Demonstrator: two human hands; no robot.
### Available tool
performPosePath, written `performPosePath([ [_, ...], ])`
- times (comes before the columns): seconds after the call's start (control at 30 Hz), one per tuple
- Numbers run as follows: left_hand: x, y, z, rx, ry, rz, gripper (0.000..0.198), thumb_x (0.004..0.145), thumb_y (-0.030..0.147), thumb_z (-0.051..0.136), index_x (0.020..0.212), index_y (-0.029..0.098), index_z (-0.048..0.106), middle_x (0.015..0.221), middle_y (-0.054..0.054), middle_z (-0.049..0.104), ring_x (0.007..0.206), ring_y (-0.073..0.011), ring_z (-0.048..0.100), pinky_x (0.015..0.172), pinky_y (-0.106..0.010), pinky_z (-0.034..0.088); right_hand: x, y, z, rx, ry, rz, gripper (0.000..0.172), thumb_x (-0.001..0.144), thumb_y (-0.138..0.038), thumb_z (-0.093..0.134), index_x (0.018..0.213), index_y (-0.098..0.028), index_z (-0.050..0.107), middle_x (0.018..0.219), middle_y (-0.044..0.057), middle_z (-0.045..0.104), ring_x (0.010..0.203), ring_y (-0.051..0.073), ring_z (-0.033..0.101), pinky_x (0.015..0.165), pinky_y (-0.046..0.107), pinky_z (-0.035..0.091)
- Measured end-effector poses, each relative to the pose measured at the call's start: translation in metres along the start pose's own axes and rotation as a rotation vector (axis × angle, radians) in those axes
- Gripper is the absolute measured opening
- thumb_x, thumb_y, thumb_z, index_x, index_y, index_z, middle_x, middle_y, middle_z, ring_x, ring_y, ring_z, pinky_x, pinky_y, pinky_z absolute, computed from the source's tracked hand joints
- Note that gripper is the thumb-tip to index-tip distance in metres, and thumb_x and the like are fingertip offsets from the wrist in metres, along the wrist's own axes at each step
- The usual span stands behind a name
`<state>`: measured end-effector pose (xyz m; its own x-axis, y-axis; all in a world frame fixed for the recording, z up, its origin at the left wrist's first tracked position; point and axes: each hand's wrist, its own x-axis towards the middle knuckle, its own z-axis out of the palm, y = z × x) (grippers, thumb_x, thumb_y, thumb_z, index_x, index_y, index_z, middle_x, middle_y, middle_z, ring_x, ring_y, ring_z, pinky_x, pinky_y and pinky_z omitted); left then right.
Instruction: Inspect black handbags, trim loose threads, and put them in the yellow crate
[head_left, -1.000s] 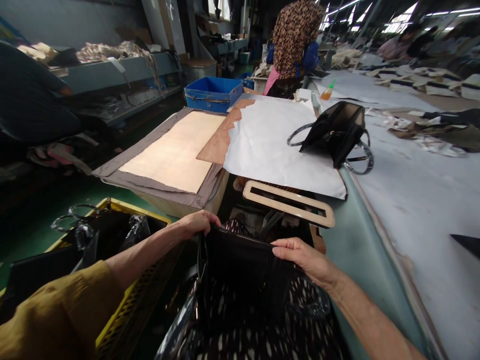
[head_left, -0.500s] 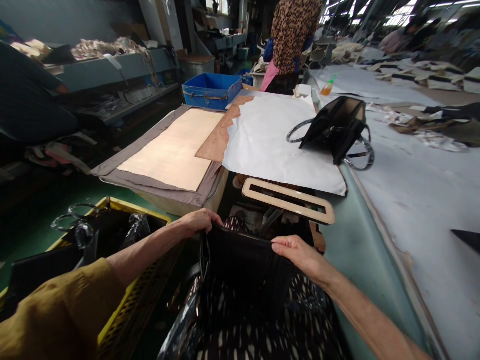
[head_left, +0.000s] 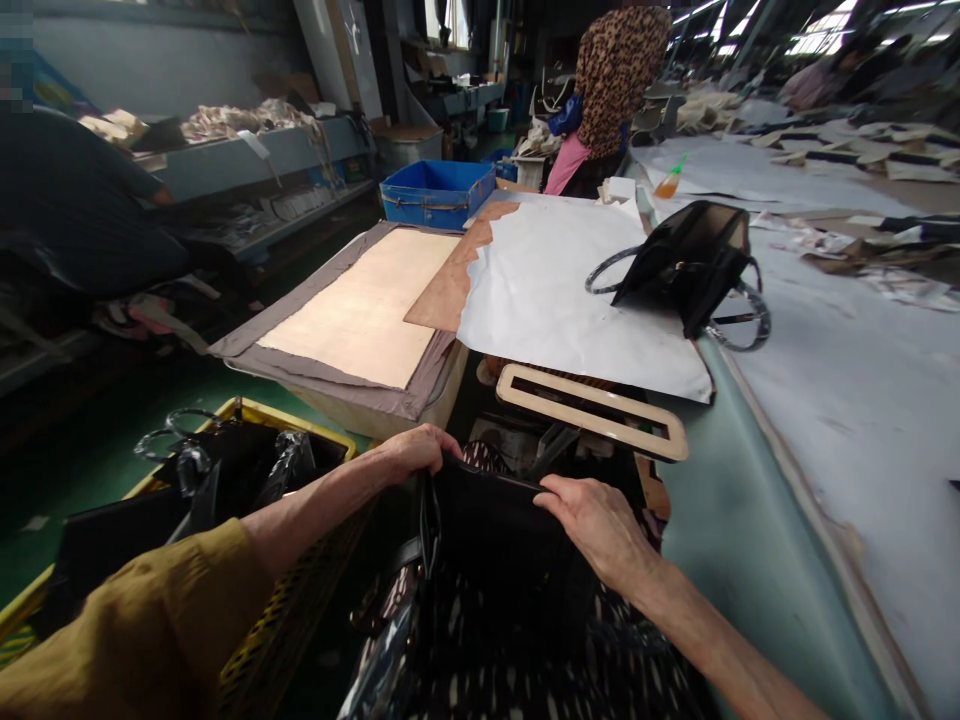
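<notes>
A black handbag [head_left: 487, 560] stands upright on my lap over a dark spotted cloth. My left hand [head_left: 412, 450] is closed on the bag's top left corner. At the top right edge, my right hand [head_left: 592, 520] curls its fingers over the rim and grips it. The bag's mouth faces up between both hands. A clear plastic wrap hangs by its lower left side.
A wooden frame template [head_left: 592, 410] lies just beyond the bag. Another black handbag [head_left: 690, 265] with ring handles rests on white paper [head_left: 555, 300]. A yellow crate [head_left: 225, 470] of bags sits at left. A person in leopard print [head_left: 607, 90] stands far off by a blue bin [head_left: 435, 190].
Both hands keep their hold on the bag's top edge. The view has shifted slightly, and my right hand has slid a little lower along the rim.
</notes>
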<state>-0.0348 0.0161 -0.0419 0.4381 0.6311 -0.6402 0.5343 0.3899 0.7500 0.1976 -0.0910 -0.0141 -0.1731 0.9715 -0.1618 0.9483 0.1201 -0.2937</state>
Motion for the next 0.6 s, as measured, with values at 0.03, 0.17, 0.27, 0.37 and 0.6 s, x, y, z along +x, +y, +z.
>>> performPosePath([
  [0.03,-0.001,0.001,0.001,-0.009,0.008,-0.015,0.038,0.038,0.004,0.036,0.065,0.011,0.062,0.042,0.004,0.049,0.038,-0.0091,0.040,0.035,-0.019,0.021,0.003,-0.004,0.001,-0.050,0.010,-0.022,0.027,0.087,-0.035,0.043,0.070,-0.023,0.060,0.065,0.000,0.067,0.065,0.018,0.063,0.056,0.025,0.034],
  [0.17,-0.003,0.003,0.002,-0.046,0.037,-0.056,0.040,0.037,0.001,0.035,0.064,0.011,0.062,0.040,0.004,0.047,0.037,-0.0085,0.038,0.035,-0.019,0.019,0.012,-0.020,0.010,-0.148,0.074,-0.082,0.019,0.086,-0.030,0.047,0.074,-0.021,0.058,0.067,0.001,0.068,0.065,0.019,0.063,0.056,0.026,0.033],
  [0.27,-0.002,0.001,0.001,-0.057,0.031,-0.052,0.041,0.037,0.001,0.035,0.065,0.011,0.062,0.041,0.004,0.046,0.038,-0.0086,0.038,0.036,-0.019,0.020,0.019,-0.028,0.016,-0.136,0.093,-0.101,0.020,0.087,-0.032,0.046,0.075,-0.021,0.057,0.069,0.001,0.068,0.065,0.018,0.064,0.055,0.025,0.033],
  [0.37,-0.002,0.000,0.001,-0.066,0.019,-0.031,0.041,0.037,0.001,0.034,0.065,0.011,0.062,0.041,0.004,0.046,0.039,-0.0083,0.038,0.037,-0.018,0.021,0.026,-0.034,0.020,-0.157,0.106,-0.122,0.021,0.088,-0.033,0.045,0.076,-0.021,0.057,0.069,0.001,0.068,0.064,0.018,0.064,0.053,0.025,0.031],
  [0.6,-0.004,-0.002,-0.001,-0.055,0.021,-0.002,0.044,0.037,0.002,0.035,0.068,0.011,0.065,0.042,0.005,0.046,0.040,-0.0082,0.037,0.038,-0.019,0.022,0.040,-0.048,0.025,-0.112,0.138,-0.151,0.019,0.087,-0.030,0.047,0.074,-0.021,0.057,0.068,-0.001,0.068,0.062,0.015,0.064,0.052,0.024,0.029],
])
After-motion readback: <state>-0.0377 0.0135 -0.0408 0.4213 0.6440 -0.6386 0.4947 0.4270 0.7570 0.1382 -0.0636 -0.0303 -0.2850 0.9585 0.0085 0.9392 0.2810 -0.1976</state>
